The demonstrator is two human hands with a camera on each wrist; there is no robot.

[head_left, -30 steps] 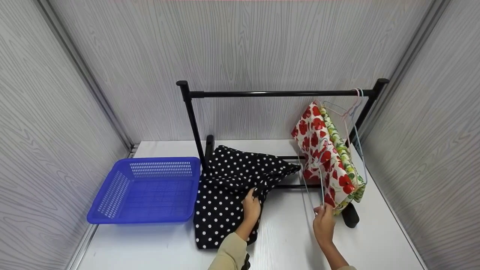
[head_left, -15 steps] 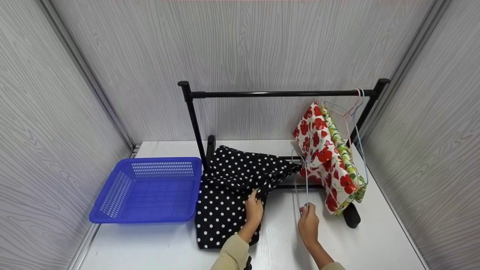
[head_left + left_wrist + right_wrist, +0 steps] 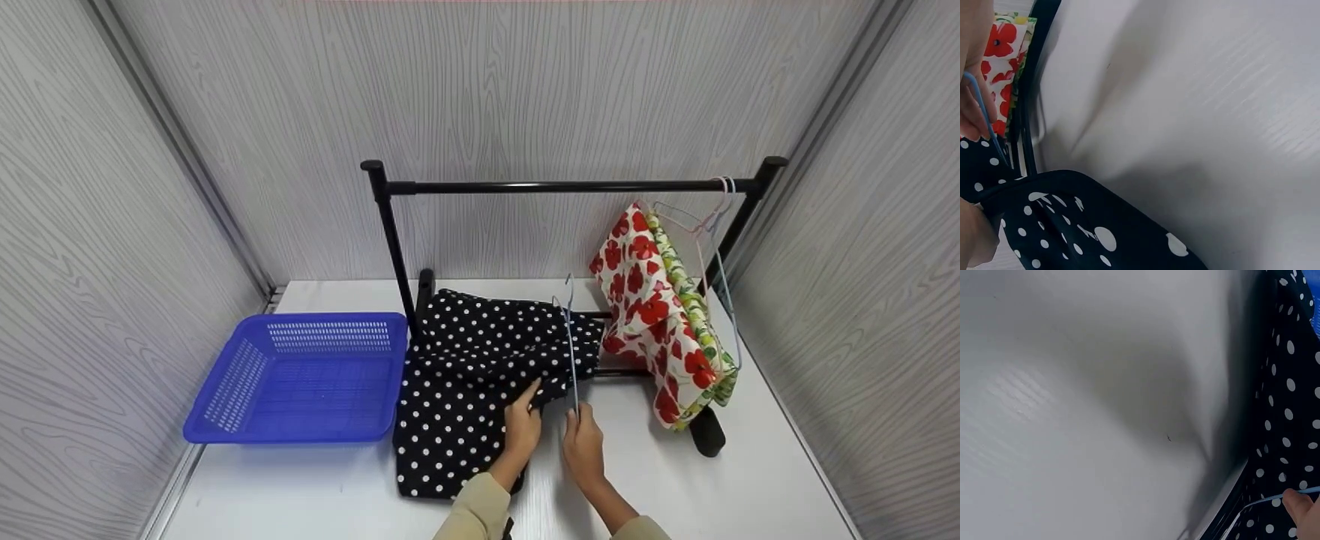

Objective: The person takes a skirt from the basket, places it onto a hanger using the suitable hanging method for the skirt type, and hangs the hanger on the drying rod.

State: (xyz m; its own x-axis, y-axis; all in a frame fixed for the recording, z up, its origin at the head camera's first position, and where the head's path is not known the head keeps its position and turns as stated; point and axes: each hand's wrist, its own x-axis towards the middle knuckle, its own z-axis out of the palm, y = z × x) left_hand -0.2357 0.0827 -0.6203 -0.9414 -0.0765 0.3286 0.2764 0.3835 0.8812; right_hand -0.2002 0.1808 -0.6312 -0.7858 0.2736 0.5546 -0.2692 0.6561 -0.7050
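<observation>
A black cloth with white polka dots (image 3: 450, 420) lies crumpled over the table beside the basket and across the rack's foot bars. My left hand (image 3: 523, 426) holds its near right edge, the index finger lying along the fabric. My right hand (image 3: 583, 446), close by on the right, grips a light blue wire hanger (image 3: 571, 341) by its near end. The hanger is seen nearly edge-on, its hook end pointing away over the cloth. In the right wrist view, a finger (image 3: 1297, 503) bends over the blue wire against the dotted fabric.
A black garment rack (image 3: 555, 187) stands behind. At its right end hang a red-flowered cloth (image 3: 637, 300) and a yellow-green patterned cloth (image 3: 679, 281) on pink and blue hangers. A blue plastic basket (image 3: 322, 433) sits at the left. Panel walls enclose the white table (image 3: 690, 502).
My right hand has carried the blue hanger leftward, from beside the red-flowered cloth to over the dotted cloth. My left hand has shifted slightly right, and the cloth's right corner has dropped.
</observation>
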